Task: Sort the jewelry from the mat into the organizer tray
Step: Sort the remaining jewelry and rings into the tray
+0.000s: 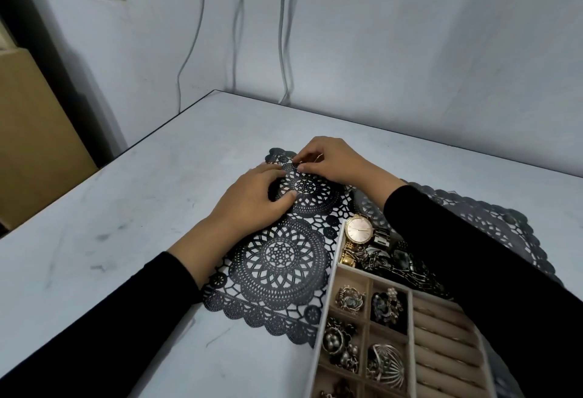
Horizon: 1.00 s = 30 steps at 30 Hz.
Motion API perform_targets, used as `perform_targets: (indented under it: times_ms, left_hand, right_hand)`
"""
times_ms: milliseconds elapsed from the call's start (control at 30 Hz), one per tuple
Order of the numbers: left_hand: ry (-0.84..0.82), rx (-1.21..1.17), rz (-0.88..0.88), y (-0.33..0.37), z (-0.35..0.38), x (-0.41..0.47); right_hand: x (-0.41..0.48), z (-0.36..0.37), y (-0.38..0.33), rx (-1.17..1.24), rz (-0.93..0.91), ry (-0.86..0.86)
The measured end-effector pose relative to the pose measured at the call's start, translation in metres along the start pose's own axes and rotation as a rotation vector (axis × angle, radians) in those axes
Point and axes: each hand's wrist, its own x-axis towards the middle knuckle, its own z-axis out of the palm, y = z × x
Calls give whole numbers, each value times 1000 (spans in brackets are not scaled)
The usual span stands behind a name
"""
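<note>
Pinning black lace mat (280,255) with flat, empty left hand (252,202); pinching thin wire piece (319,158) at 12 o'clock with right hand (336,162), likely to free it.

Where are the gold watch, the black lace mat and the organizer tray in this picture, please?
gold watch (358,229), head view, centre of its pale dial.
black lace mat (280,255), head view, middle of the nearer round medallion.
organizer tray (329,303), head view, its white left wall.

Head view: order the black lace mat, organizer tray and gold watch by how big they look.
1. black lace mat
2. organizer tray, though partly cut off by the frame
3. gold watch
</note>
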Motion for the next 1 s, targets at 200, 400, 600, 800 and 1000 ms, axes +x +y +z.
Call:
perform_targets:
  times_ms: [200,400,600,800,1000]
  left_hand:
    - [-49,132,60,-1,2,-4]
    - [-93,155,91,-1,3,-4]
    - [-107,215,120,4,3,-4]
    - [-112,139,106,5,5,-6]
    - [-96,134,107,12,6,-12]
  right_hand:
    - [2,-8,-1,5,94,-120]
    - [-3,-14,4,94,133,-151]
    - [-27,-19,8,226,160,-72]
    - [-50,-31,3,253,215,-23]
    - [-89,-42,-2,431,328,122]
